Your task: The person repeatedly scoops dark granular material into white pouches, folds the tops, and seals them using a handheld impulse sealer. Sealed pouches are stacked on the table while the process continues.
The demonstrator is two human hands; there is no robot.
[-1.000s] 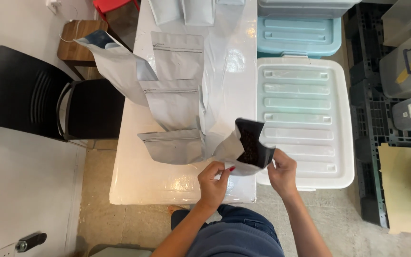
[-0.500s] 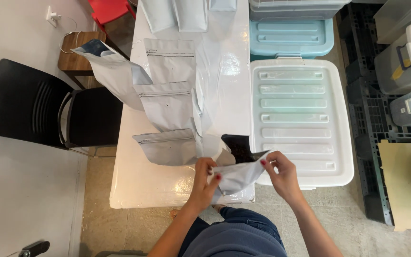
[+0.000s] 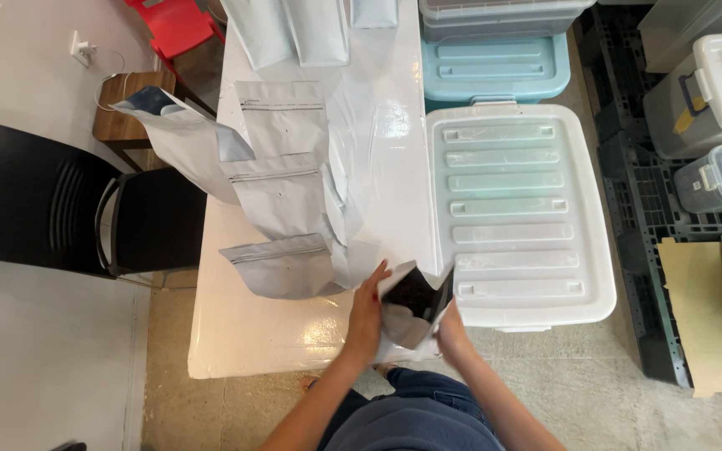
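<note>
- The left hand [image 3: 367,313] grips the left edge of a small grey stand-up pouch [image 3: 411,313] at the near edge of the white table [image 3: 252,334], fingers laid flat along its outer face and the thumb seemingly behind it.
- The right hand [image 3: 453,330] holds the pouch's right edge from below; most of that hand is hidden behind the pouch, so how the fingers close cannot be told beyond the fact that they pinch the film.
- Between the two hands the pouch's mouth stands pulled apart, showing a dark lining inside. It sits tilted, just above the table edge and in front of the person's lap.
- The pouch looks light and thin: a soft film that creases and holds a fold. It is probably smooth and a little slippery, so a pinch at the side seams near the mouth, where the film is doubled, would likely hold best.
- Squeezing the middle would likely collapse the opening; it seems in no way fragile.
- Just to the left of the hands lies a loose overlapping row of flat grey zip pouches [image 3: 282,196], running up the table, with one hanging off the left side.
- To the right, touching the table's side, a large white bin lid [image 3: 520,209]; beyond it a pale blue bin [image 3: 495,67].
- A black chair [image 3: 52,200] stands left of the table.
</note>
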